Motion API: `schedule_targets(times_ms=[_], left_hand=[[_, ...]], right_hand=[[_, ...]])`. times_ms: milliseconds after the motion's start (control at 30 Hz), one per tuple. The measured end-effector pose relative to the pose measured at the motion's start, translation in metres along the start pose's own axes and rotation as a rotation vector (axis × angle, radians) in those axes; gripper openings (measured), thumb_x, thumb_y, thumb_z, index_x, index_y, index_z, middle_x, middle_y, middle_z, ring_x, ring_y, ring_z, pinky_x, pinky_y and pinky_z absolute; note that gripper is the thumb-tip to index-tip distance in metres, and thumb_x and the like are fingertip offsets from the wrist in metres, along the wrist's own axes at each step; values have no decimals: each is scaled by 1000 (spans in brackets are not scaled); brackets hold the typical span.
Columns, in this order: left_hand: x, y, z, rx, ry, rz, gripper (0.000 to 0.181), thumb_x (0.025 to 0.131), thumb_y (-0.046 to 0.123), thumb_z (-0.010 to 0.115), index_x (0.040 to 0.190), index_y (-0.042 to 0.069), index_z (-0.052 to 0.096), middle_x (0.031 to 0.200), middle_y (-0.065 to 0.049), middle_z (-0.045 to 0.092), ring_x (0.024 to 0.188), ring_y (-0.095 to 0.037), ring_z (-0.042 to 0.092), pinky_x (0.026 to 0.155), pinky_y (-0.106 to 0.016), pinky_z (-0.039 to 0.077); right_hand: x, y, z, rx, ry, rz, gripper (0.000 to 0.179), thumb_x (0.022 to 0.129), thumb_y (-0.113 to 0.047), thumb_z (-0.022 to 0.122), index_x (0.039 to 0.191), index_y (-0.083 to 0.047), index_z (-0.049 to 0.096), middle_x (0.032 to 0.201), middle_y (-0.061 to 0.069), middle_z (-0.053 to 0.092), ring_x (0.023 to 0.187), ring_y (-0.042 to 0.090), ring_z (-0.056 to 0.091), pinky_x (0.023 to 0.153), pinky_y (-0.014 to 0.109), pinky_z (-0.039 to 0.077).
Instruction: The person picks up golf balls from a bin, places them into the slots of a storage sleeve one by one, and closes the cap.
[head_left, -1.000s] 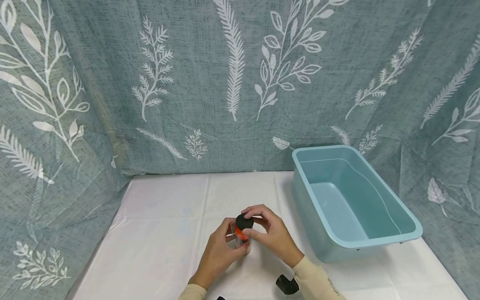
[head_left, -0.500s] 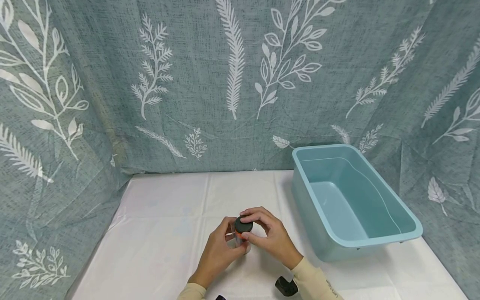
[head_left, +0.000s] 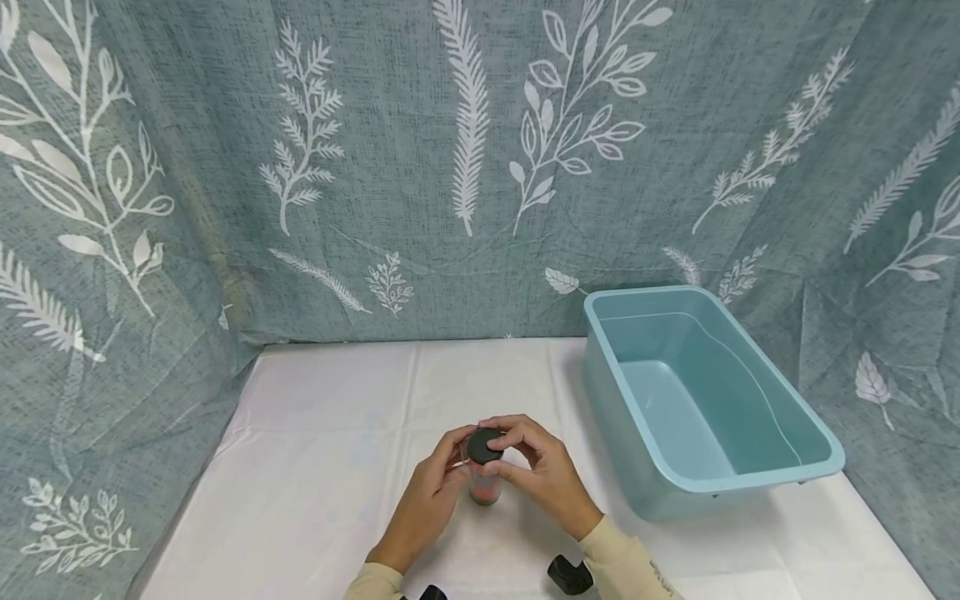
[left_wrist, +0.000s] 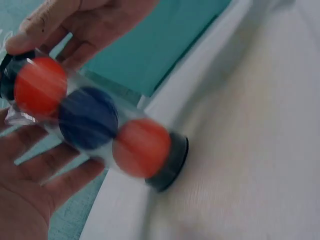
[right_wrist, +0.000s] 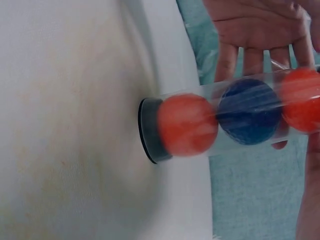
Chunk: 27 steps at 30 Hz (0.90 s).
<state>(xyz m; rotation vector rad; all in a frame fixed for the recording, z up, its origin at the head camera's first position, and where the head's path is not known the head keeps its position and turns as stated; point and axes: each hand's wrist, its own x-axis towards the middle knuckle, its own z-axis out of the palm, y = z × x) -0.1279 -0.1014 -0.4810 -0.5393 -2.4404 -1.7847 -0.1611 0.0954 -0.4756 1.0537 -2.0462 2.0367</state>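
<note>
A clear plastic tube [head_left: 480, 479] stands upright in front of the person, its lower end at the tablecloth. Inside it are a red ball [left_wrist: 40, 86], a dark blue ball [left_wrist: 88, 118] and another red ball [left_wrist: 142, 147]. Black caps cover both ends: the upper cap [head_left: 485, 446] and the bottom cap [right_wrist: 150, 130]. With thumb and fingers the right hand [head_left: 551, 479] pinches the upper cap. The left hand [head_left: 426, 496] holds the tube near its top, index finger by the cap; its other fingers extend along the tube's side in both wrist views.
A light blue plastic tub [head_left: 675, 492] stands to the right on the white tablecloth [head_left: 322, 475]. Patterned grey-green curtain [head_left: 420, 150] hangs behind the table and at both sides. Small black devices show near the sleeves, one by the right sleeve [head_left: 570, 575].
The upper cap has come down over the top red ball, which stood exposed beneath it. The left hand has shifted up the tube, its thumb gone from the front. The right hand stays at the cap.
</note>
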Motion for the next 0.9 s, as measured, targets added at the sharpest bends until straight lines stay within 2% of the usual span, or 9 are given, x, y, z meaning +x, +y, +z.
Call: schedule_targets(times_ms=[100,233,367,500,667,800,900], left_hand=[[2,1,1,20,42,15,31,110,19,42,139,16,53,119,3,69,104,-14,66,90,-34,56],[4,3,1,37,76,-50,29,110,31,44,130,18,61,113,5,72,97,-11,68,81,-28,55],[4,5,1,18,93,-92,27,109,34,48,126,20,63,118,3,71,108,-12,68,92,-35,57],[2,7,1,5,91,-114,25,108,35,50,124,22,64,118,5,71,110,-12,68,96,-40,56],[4,8,-3,-26,68,-108,22,108,34,50,119,20,63,112,6,72,104,-11,69,98,-46,54],[7,8,-7,-37,67,-117,21,108,33,51,119,21,63,110,7,72,101,-11,69,97,-44,54],[7,10,-8,-2,73,-121,23,108,35,48,121,22,62,113,6,72,104,-12,69,93,-43,55]], right_hand=[[1,-3,1,-18,18,-28,30,84,7,75,108,-9,68,134,12,60,125,32,58,104,44,50],[2,-14,5,-140,46,-129,33,78,11,79,105,-5,70,129,16,63,120,31,61,100,36,53],[3,-24,7,-307,69,-268,40,69,13,83,105,-2,71,123,21,66,115,34,61,97,33,55],[1,-18,5,-382,59,-360,43,65,13,85,104,0,72,120,23,68,112,37,62,96,34,56],[0,-3,2,-430,33,-385,42,70,8,85,108,-4,72,125,19,66,115,33,62,96,32,55],[1,2,4,-443,22,-381,41,75,7,82,113,-5,71,129,18,63,117,32,63,95,30,55],[2,3,6,-460,18,-373,41,79,7,80,116,-5,69,131,17,62,118,30,64,95,29,55]])
